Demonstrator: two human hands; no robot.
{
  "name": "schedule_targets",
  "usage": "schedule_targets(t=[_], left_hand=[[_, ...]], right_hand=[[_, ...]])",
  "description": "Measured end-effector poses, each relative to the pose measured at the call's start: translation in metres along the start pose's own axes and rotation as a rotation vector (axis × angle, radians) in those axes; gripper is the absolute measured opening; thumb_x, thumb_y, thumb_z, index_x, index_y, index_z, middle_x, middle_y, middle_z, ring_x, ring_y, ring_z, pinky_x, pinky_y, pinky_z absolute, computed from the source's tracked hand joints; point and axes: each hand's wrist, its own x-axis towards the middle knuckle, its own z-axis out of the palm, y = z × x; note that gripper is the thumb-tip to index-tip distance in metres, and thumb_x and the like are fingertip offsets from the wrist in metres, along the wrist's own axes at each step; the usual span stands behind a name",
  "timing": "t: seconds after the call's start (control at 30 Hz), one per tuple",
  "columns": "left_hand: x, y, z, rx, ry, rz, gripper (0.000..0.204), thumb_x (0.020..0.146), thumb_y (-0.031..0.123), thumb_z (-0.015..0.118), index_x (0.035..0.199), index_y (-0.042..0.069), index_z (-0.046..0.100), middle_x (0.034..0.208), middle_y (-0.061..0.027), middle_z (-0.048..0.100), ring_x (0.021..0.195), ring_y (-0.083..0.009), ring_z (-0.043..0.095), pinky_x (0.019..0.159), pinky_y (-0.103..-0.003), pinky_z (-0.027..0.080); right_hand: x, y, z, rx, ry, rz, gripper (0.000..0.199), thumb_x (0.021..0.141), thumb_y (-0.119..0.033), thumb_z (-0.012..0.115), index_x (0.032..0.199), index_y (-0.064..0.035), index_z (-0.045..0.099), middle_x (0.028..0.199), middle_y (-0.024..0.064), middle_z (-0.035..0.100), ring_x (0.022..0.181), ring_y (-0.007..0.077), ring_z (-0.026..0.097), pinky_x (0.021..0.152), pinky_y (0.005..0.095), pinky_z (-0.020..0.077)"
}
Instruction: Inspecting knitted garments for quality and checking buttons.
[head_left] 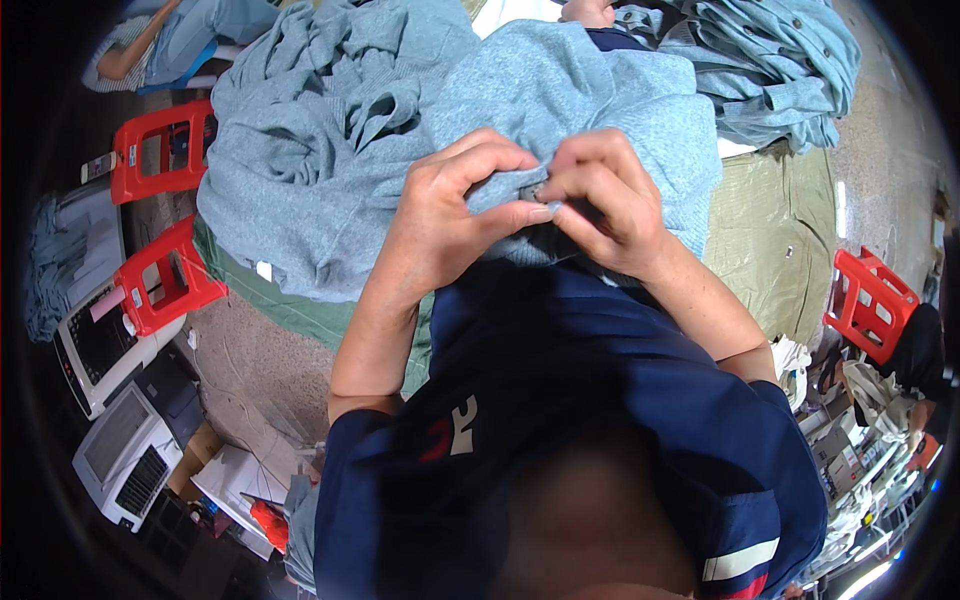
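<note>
A light blue knit garment point(590, 85) lies spread in front of me and over my lap. My left hand point(425, 220) is closed on a folded edge of it, thumb below and fingers above. From the other side, my right hand point(620, 205) pinches the same edge, its fingertips almost meeting my left thumb. Between the two hands a small, dark, round button-like piece point(533, 192) shows at the edge. The right fingers partly hide it and are slightly blurred.
A heap of similar blue knitwear point(290, 150) lies to the left, and buttoned blue cardigans point(785, 70) at the far right, near another person's hand point(588, 12). Green sheeting point(770, 250) is underneath. Red stools point(162, 150) and white office machines point(125, 460) stand left; another red stool point(870, 305) stands right.
</note>
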Motion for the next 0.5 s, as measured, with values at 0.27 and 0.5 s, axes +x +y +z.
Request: schedule_targets(t=[0.27, 0.5], left_hand=[[-0.005, -0.002, 0.003, 0.223, 0.137, 0.188, 0.021, 0.072, 0.001, 0.077, 0.089, 0.000, 0.064, 0.084, -0.0115, 0.064, 0.067, -0.0209, 0.061, 0.058, -0.028, 0.048], [-0.007, -0.012, 0.008, 0.320, 0.180, 0.211, 0.021, 0.071, -0.007, 0.074, 0.086, 0.001, 0.062, 0.082, -0.0109, 0.064, 0.064, -0.0175, 0.060, 0.053, -0.026, 0.045]], right_hand=[[0.001, 0.010, 0.010, 0.161, -0.104, 0.329, 0.014, 0.070, 0.004, 0.064, 0.080, -0.0016, 0.056, 0.082, 0.0073, 0.062, 0.075, 0.0222, 0.064, 0.063, 0.0306, 0.0501], [0.003, 0.008, 0.017, 0.199, 0.059, 0.375, 0.017, 0.067, 0.007, 0.064, 0.072, -0.0022, 0.051, 0.074, 0.0064, 0.057, 0.064, 0.0194, 0.058, 0.053, 0.0283, 0.0456]])
